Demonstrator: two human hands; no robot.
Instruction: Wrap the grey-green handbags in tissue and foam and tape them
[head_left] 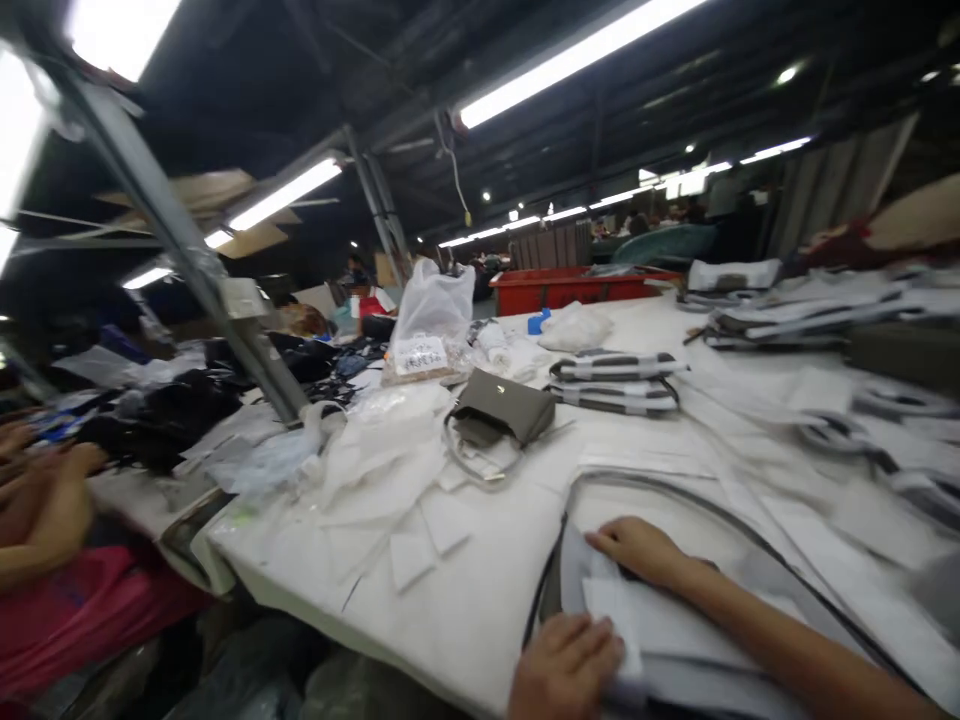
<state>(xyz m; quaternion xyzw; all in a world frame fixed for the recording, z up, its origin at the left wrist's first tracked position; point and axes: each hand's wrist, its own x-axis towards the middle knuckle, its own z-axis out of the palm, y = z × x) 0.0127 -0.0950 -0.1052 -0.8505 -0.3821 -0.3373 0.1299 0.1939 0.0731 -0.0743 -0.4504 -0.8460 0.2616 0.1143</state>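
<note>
Both hands lie flat, fingers spread and pinching nothing, on a stack of white cut sheets with a dark curved edge (675, 630) at the near right of the white worktable (480, 590). The left hand (566, 665) presses the stack's near corner; the right hand (637, 550) rests further in. The stack's long axis runs from the near edge away toward the upper right. Beyond it sits a grey leather handbag (499, 410), and a co-worker's arm (45, 510) shows at far left

Left hand (566, 665), right hand (637, 550) bare; forearms sleeveless.
</note>
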